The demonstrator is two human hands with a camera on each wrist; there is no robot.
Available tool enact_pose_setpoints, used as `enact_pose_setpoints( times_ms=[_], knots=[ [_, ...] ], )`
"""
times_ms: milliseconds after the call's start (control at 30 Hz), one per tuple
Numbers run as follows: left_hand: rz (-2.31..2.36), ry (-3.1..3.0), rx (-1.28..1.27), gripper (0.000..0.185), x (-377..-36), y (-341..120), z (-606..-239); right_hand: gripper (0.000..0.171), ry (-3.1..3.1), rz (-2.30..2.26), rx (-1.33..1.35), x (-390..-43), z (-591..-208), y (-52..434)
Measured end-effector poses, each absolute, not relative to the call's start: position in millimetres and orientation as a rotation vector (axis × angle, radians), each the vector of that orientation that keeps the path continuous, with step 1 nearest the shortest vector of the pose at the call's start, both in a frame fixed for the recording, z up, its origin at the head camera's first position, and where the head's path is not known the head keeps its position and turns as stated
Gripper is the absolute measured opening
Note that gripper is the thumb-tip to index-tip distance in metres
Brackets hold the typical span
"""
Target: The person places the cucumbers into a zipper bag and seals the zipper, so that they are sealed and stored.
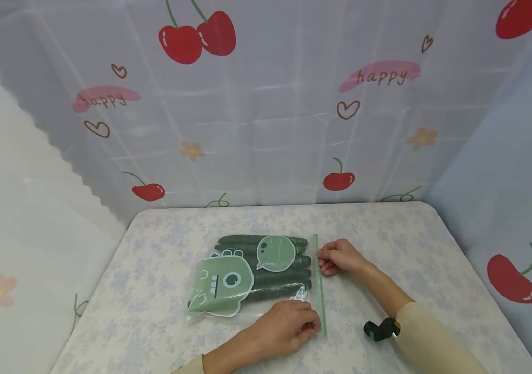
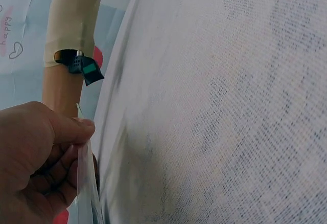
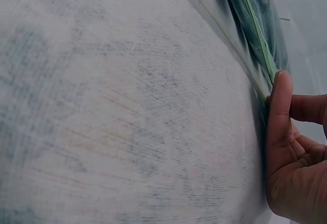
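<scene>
A clear zip bag [image 1: 252, 275] lies flat near the middle of the table [image 1: 163, 244], its green seal strip [image 1: 318, 283] running along the edge that faces the person's right. Inside it several dark green cucumbers [image 1: 275, 280] lie side by side, partly covered by a printed green cartoon monster and a speech bubble on the bag's face.

The left hand [image 1: 287, 324] sits at the near end of the strip, thumb and fingers curled in a pinching grip on the bag's edge; the left wrist view shows the thin plastic caught between thumb and fingers. The right hand [image 1: 338, 257] is at the far end of the same strip, fingers bent and fingertips pressed against it, the thumb laid along the green line in the right wrist view; its grip looks closed on the strip.

A small black and green device [image 1: 380, 329] is strapped at the right wrist, below a beige sleeve [image 1: 434, 337]. A cherry-printed curtain [image 1: 266, 104] hangs behind the table.
</scene>
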State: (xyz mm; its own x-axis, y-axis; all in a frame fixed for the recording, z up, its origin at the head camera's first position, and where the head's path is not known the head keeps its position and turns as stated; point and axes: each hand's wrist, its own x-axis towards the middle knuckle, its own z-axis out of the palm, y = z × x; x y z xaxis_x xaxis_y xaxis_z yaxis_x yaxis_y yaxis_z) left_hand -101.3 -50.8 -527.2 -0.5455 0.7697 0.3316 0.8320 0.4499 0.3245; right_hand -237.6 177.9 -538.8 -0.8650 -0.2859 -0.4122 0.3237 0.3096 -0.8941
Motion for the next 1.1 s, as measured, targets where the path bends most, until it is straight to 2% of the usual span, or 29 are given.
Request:
enact_pose_setpoints(
  times_ms=[600, 933, 1000, 1100],
  knots=[
    [-0.698, -2.522, -1.394, 0.018, -104.7, -39.2, -533.0, 0.028, 2.170, -1.645, 0.121, -274.0, -535.9, 170.9],
    [-0.765, -2.648, -1.457, 0.011, -110.5, -45.9, -519.7, 0.033, 2.200, -1.596, 0.090, -273.6, -532.1, 180.2],
    [-0.787, -2.696, -1.421, 0.008, -115.1, -55.5, -511.7, 0.033, 2.223, -1.567, 0.037, -268.2, -529.6, 182.1],
    [-0.751, -2.789, -1.213, 0.011, -128.1, -78.6, -498.7, 0.031, 2.280, -1.510, -0.069, -255.4, -525.6, 184.2]
  ],
)
